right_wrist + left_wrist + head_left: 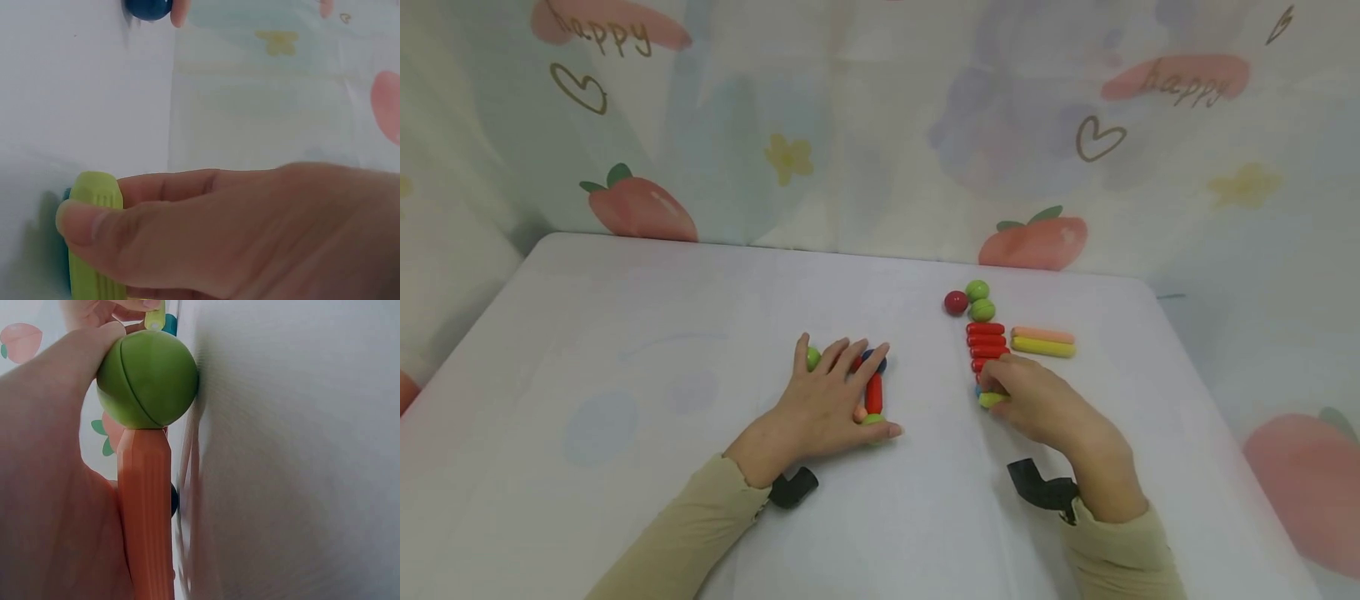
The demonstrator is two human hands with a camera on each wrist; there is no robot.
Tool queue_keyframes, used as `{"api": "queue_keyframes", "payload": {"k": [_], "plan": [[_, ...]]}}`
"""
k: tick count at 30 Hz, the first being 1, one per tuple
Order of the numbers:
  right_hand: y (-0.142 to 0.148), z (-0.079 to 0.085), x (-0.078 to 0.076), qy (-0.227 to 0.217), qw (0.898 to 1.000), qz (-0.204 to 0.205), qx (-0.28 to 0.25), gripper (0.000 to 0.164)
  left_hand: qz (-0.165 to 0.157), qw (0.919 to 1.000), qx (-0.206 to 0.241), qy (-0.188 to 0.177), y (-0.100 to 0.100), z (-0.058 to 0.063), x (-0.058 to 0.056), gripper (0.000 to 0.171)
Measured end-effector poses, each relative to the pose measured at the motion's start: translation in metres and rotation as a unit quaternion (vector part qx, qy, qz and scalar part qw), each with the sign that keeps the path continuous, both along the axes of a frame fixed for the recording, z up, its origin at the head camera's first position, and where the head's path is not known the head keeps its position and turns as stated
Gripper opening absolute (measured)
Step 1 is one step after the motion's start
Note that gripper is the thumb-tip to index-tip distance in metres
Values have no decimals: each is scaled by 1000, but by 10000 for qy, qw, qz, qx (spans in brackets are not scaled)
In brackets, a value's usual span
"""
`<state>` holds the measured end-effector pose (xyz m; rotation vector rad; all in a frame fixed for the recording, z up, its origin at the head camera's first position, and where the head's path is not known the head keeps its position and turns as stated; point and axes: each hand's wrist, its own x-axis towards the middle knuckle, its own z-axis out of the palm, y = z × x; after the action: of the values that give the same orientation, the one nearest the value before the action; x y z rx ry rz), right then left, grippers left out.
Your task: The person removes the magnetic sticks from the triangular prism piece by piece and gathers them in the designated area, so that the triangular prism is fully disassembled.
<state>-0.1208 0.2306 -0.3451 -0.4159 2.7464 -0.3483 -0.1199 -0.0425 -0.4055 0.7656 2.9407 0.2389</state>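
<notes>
Ball-and-stick build (874,393) largely hidden under left hand (823,408), fingers spread apart; orange stick (147,519) cut off by left wrist view's lower edge. Right hand (1045,408) pinches lime stick (97,187) between thumb and fingers, near end of red stick row (985,341); blue piece (170,324) beside it mostly hidden.

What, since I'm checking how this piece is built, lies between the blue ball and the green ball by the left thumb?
A red rod lies between the blue ball and that green ball, as the head view shows.
</notes>
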Motion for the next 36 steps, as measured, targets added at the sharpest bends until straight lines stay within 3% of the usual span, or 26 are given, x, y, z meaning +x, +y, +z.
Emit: {"api": "queue_keyframes", "payload": {"k": [17, 25, 30, 36], "plan": [[-6, 1, 3, 211, 9990, -275, 286, 23, 17, 10000, 40, -17, 1, 1, 0, 101], [-12, 5, 7, 683, 9975, -159, 23, 25, 326, 9992, 162, -185, 0, 4, 1, 105], [-20, 6, 9, 765, 9969, -83, -179, 21, 284, 9995, 160, -17, 0, 10, 1, 95], [-27, 5, 9, 739, 9968, 67, -294, 21, 79, 9999, 33, -64, -3, 17, 2, 82]]}}
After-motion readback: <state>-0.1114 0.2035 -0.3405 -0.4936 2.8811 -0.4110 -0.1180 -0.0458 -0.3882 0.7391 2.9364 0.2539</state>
